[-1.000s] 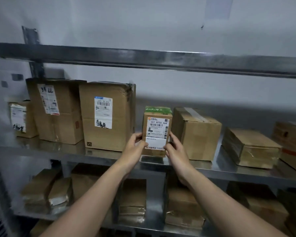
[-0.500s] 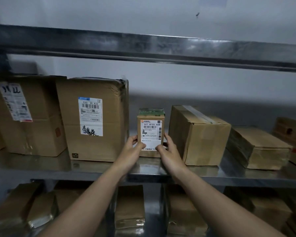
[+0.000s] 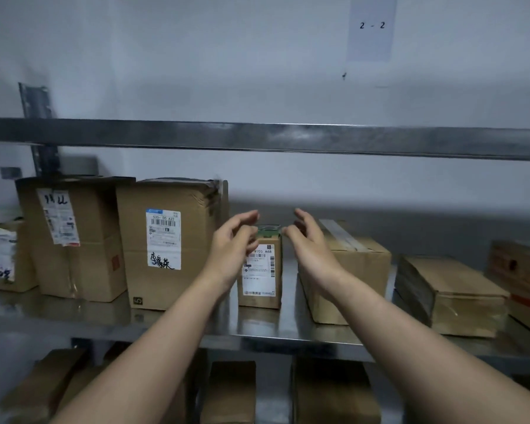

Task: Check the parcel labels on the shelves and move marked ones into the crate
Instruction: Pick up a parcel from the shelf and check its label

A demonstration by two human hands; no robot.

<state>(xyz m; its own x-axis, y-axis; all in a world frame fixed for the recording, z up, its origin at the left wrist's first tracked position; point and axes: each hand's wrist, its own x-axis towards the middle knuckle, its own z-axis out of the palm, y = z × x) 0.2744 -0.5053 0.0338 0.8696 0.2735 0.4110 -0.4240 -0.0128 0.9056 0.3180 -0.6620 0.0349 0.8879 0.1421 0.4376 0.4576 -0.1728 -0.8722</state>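
At the far left, a cut-off box (image 3: 0,258) runs out of frame, and its label is too blurred to read. The second box (image 3: 83,249) has a label with handwriting I cannot make out. The big box (image 3: 166,289) reads "530- 05 A33" above black scrawl. The left hand (image 3: 230,249), fingers loose and holding nothing, covers the upper left corner of the small box (image 3: 262,298), which stands on the shelf (image 3: 257,328). The label on that box shows "N705 A68". The right hand (image 3: 311,243), equally loose and empty, hides part of the taped box (image 3: 361,270). A wall sheet (image 3: 372,41) reads "2 - 2".
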